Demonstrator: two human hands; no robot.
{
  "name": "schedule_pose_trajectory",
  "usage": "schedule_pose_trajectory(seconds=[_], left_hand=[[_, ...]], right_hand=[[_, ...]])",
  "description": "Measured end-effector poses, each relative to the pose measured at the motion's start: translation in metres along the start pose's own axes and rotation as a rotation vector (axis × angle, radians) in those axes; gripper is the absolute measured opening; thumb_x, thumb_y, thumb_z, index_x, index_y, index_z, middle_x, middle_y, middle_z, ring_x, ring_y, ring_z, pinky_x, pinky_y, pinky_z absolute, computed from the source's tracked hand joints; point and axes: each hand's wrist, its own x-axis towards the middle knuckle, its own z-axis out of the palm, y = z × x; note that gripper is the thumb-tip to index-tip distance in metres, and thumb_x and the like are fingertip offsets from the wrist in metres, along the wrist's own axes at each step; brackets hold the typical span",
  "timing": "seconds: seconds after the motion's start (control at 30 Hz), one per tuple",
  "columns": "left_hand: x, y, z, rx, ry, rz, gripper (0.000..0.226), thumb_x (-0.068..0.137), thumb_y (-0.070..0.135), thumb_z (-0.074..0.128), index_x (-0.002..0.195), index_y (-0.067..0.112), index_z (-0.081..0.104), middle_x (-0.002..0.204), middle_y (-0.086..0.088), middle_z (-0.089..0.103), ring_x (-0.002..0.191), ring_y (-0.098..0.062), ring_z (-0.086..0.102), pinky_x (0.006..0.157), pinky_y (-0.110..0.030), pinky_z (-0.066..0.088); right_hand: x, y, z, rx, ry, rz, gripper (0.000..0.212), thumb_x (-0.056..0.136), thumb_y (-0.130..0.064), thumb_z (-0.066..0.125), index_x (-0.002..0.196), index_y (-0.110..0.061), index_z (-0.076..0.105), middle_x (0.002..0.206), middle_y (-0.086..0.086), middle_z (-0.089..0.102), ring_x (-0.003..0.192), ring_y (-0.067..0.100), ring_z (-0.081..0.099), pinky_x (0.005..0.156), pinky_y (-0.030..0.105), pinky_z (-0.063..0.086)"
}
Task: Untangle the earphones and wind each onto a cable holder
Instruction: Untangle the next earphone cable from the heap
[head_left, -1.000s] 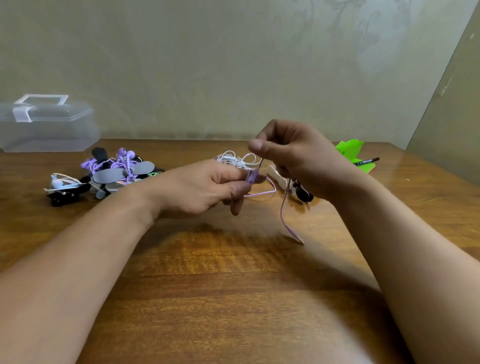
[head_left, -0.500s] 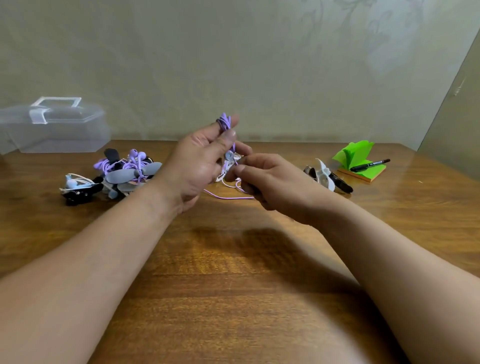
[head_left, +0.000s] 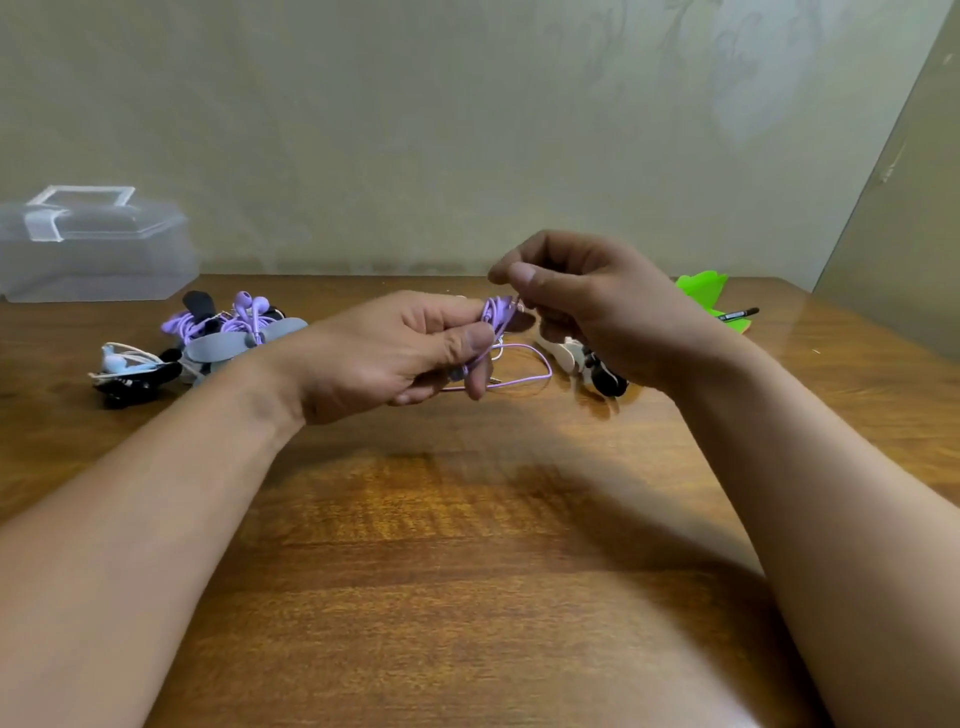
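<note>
With your left hand (head_left: 395, 358) gripping the bunched purple earphone cable (head_left: 496, 318) at frame centre and your right hand (head_left: 597, 306) pinching its strand just beside, lay each turn snugly, feeding slack off the table (head_left: 467, 519) without snagging.
</note>
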Motion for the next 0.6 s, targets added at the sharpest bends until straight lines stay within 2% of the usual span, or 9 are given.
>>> schedule_pose_trajectory(seconds=[0.1,0.17,0.23,0.3,0.33,0.4,0.47,0.53,0.6], left_hand=[[0.000,0.001,-0.001,-0.152,-0.058,0.021,0.027,0.102,0.026,0.048,0.099,0.018,0.074,0.080,-0.002,0.064,0.044,-0.009,0.033,0.042,-0.019,0.022],[0.002,0.000,0.002,-0.315,0.034,0.049,0.030,0.098,0.023,0.050,0.115,0.020,0.075,0.079,-0.007,0.061,0.044,-0.006,0.033,0.042,-0.019,0.020],[0.005,-0.001,0.004,-0.422,0.150,0.063,0.039,0.097,0.022,0.051,0.127,0.002,0.066,0.076,-0.004,0.061,0.051,-0.005,0.041,0.047,-0.017,0.027],[0.009,-0.002,0.006,-0.451,0.213,0.068,0.040,0.097,0.024,0.052,0.117,-0.008,0.065,0.076,-0.004,0.064,0.065,-0.007,0.052,0.062,-0.019,0.041],[0.011,-0.002,0.007,-0.438,0.229,0.078,0.033,0.098,0.024,0.051,0.103,-0.003,0.071,0.080,-0.010,0.066,0.075,-0.009,0.057,0.072,-0.022,0.045],[0.013,-0.004,0.008,-0.411,0.248,0.099,0.032,0.099,0.023,0.051,0.084,0.005,0.072,0.107,-0.026,0.069,0.105,-0.012,0.064,0.089,-0.025,0.051],[0.014,-0.005,0.007,-0.345,0.264,0.114,0.033,0.101,0.022,0.051,0.083,0.000,0.069,0.126,-0.014,0.071,0.129,-0.003,0.057,0.099,-0.020,0.050],[0.014,-0.007,0.008,-0.204,0.284,0.124,0.035,0.104,0.018,0.049,0.087,-0.003,0.070,0.127,-0.002,0.072,0.135,0.001,0.052,0.103,-0.017,0.045],[0.014,-0.010,0.007,-0.110,0.332,0.118,0.034,0.107,0.013,0.049,0.092,-0.007,0.072,0.125,0.008,0.073,0.134,0.003,0.052,0.100,-0.011,0.042]], right_hand=[[0.001,0.004,0.006,0.313,-0.079,0.062,0.011,0.101,-0.014,0.062,0.100,-0.006,0.069,0.089,0.014,0.056,0.077,0.021,0.054,0.069,0.023,0.053],[0.004,0.011,0.012,0.464,-0.103,0.076,0.014,0.094,-0.020,0.073,0.097,-0.008,0.069,0.095,0.018,0.054,0.077,0.017,0.053,0.074,0.028,0.049],[0.007,0.020,0.020,0.508,-0.084,0.083,0.018,0.094,-0.017,0.070,0.108,-0.005,0.071,0.092,0.015,0.054,0.076,0.016,0.049,0.078,0.033,0.047],[0.007,0.025,0.028,0.481,-0.065,0.091,0.028,0.104,-0.012,0.055,0.127,0.001,0.065,0.086,0.010,0.060,0.078,0.020,0.051,0.084,0.037,0.051],[0.006,0.025,0.031,0.466,-0.057,0.084,0.027,0.107,-0.010,0.051,0.128,0.001,0.063,0.081,0.006,0.064,0.080,0.024,0.053,0.086,0.040,0.053],[0.004,0.022,0.037,0.440,-0.008,0.073,0.020,0.108,-0.008,0.049,0.119,0.001,0.063,0.072,0.000,0.067,0.079,0.022,0.062,0.083,0.036,0.056],[0.005,0.023,0.039,0.395,0.082,0.093,0.017,0.107,-0.006,0.053,0.113,0.006,0.062,0.074,0.002,0.067,0.074,0.016,0.064,0.074,0.030,0.056],[0.005,0.024,0.041,0.370,0.180,0.123,0.018,0.105,-0.004,0.057,0.114,0.011,0.062,0.077,0.005,0.067,0.073,0.015,0.066,0.070,0.028,0.057],[0.005,0.025,0.045,0.363,0.260,0.156,0.011,0.102,-0.004,0.062,0.108,0.005,0.065,0.076,0.003,0.068,0.070,0.014,0.067,0.067,0.027,0.056]])
